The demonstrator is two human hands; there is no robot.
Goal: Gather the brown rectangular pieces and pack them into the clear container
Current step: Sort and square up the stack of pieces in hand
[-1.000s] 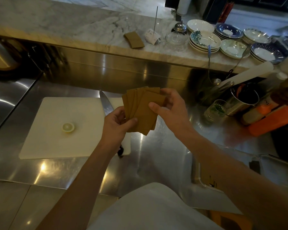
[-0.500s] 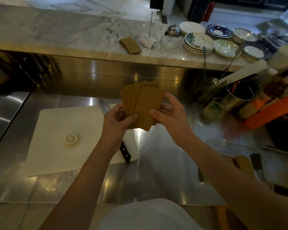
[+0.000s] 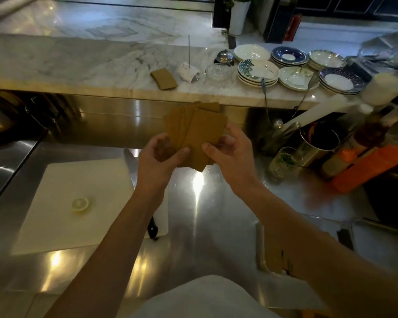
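A fanned stack of brown rectangular pieces (image 3: 198,131) is held upright above the steel counter. My left hand (image 3: 157,157) grips its lower left edge, thumb across the front. My right hand (image 3: 228,152) grips its lower right corner. A second small pile of brown pieces (image 3: 164,78) lies on the marble ledge behind. The clear container (image 3: 261,244) sits at the lower right, mostly hidden by my right forearm, with brown pieces (image 3: 276,260) showing inside it.
A white cutting board (image 3: 62,207) at the left carries a lemon slice (image 3: 80,204) and a knife (image 3: 131,161). Stacked plates (image 3: 257,73) fill the marble ledge. Glass (image 3: 284,161), metal cup (image 3: 317,143) and orange bottle (image 3: 368,166) crowd the right.
Both hands and the brown stack stay together, with the fan closed up a little. The camera has tilted, so the counter and board sit lower in view.
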